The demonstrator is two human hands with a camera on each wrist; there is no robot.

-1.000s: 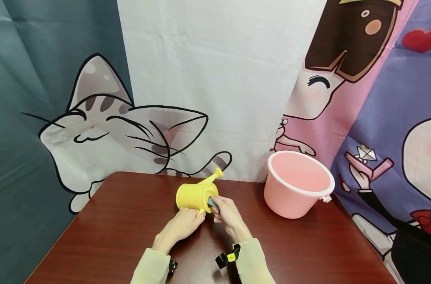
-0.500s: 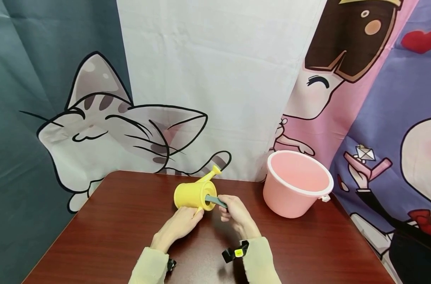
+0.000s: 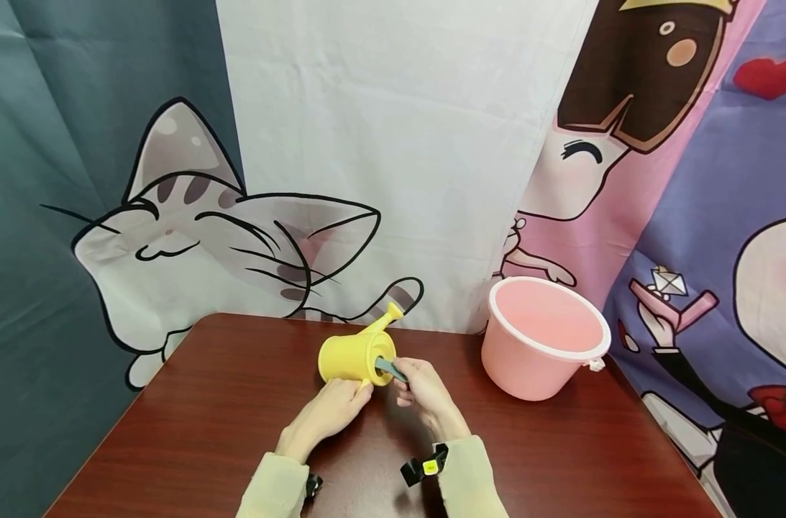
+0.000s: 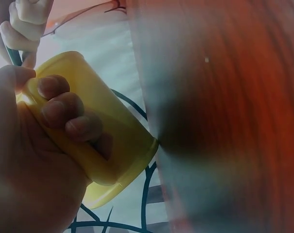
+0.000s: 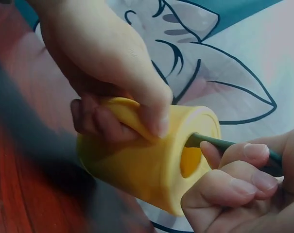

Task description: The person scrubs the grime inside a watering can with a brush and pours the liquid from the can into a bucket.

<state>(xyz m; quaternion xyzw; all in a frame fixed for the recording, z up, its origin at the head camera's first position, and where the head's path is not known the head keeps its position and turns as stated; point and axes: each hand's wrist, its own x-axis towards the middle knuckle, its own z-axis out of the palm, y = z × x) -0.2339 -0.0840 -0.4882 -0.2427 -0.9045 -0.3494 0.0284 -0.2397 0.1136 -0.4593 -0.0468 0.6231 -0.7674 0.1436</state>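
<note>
A yellow watering can is tipped on its side above the table, its opening facing right and its spout pointing up to the right. My left hand grips the can's handle, with fingers curled round it in the left wrist view. A slim grey-green handle sticks out of the can's opening. My right hand holds its outer end between thumb and curled fingers, close to the rim. The inner end of this tool is hidden inside the can, so its kind cannot be told.
A pink bucket with a white rim stands at the back right of the dark red-brown table. Behind the table's far edge hangs a printed cloth with cartoon figures.
My right hand first drew the grey-green handle outward to the right, then moved it partly back into the can. The left hand and can shifted only slightly.
</note>
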